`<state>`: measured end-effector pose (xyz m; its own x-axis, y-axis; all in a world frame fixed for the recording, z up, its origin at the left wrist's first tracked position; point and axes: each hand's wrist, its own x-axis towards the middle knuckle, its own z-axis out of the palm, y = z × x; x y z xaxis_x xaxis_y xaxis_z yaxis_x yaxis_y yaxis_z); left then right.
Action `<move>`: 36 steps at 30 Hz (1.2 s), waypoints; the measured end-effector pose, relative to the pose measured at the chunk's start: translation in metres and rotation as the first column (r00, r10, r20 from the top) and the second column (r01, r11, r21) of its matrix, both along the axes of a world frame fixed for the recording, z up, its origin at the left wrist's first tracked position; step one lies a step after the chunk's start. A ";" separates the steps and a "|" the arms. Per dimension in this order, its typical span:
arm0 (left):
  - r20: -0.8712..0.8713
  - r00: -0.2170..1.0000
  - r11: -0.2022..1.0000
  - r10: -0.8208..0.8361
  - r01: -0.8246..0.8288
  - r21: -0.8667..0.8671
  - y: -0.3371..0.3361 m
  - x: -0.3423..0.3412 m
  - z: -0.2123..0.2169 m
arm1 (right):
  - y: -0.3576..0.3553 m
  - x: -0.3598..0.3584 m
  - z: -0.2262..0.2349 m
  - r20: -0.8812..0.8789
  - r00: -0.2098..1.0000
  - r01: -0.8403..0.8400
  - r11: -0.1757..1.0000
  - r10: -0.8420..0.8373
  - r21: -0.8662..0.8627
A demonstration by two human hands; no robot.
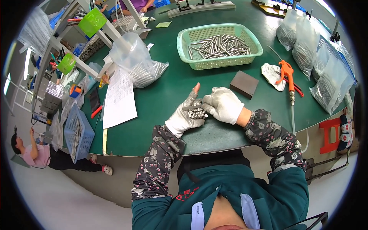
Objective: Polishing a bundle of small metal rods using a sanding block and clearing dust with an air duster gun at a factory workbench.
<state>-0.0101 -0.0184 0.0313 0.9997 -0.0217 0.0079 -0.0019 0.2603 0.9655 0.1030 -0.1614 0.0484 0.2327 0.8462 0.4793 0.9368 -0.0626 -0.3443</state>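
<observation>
The left hand, gloved, wraps its fingers round a tight bundle of metal pins, held above the table near its front edge, close to the body. The pin ends face up toward the wearer, presumably so that all of them can be seen and reached at once; the curled palm probably serves as a clamp that keeps the loose rods from sliding apart. The left thumb, its tip bare, stands raised clear of the bundle, perhaps to leave the end faces free.

The right hand, also gloved, has its fingers curled inward and appears to pinch one end of a narrow dark bar, which lies across the pin ends; the fingertips hide the exact contact.

Beyond the hands, a mint-green perforated basket holds loose pins, its raised walls likely there to stop them rolling off. A dark square block lies flat near the right hand, seemingly within easy reach. Farther right, an orange air blow gun rests beside a crumpled white cloth, its hose running toward the front edge, probably to stay clear of the hands
</observation>
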 end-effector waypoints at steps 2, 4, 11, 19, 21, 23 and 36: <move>0.112 0.993 0.986 0.018 -0.036 0.164 0.005 0.003 -0.003 | -0.003 0.010 0.002 -0.061 0.998 0.026 0.997 -0.022 0.068; 0.410 0.912 0.892 0.007 -0.191 0.409 0.009 0.008 -0.012 | -0.015 0.021 0.006 -0.083 0.993 0.095 0.993 -0.089 0.075; 0.078 0.996 0.969 0.046 -0.063 0.239 0.009 0.002 -0.012 | -0.021 0.003 0.015 -0.193 0.980 0.016 0.992 -0.040 -0.125; 0.095 0.995 0.975 -0.015 -0.007 0.223 0.007 0.002 -0.004 | -0.035 0.032 0.018 -0.151 0.978 0.116 0.974 -0.146 -0.196; 0.129 0.992 0.960 0.004 -0.040 0.276 0.007 0.003 -0.006 | -0.027 0.015 0.021 -0.136 0.990 0.022 0.983 -0.048 -0.183; 0.165 0.986 0.941 0.023 -0.077 0.329 0.009 0.003 -0.011 | -0.022 0.014 0.018 -0.178 0.984 -0.021 0.961 -0.029 -0.275; 0.102 0.995 0.966 0.007 -0.033 0.255 0.007 0.001 -0.003 | -0.035 0.037 0.018 -0.176 0.949 0.189 0.919 -0.261 -0.347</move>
<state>-0.0087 -0.0116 0.0283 0.9945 -0.0163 0.1039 -0.1039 0.0036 0.9946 0.1397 -0.1963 0.0664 0.5016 0.8585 0.1070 0.7903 -0.4044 -0.4604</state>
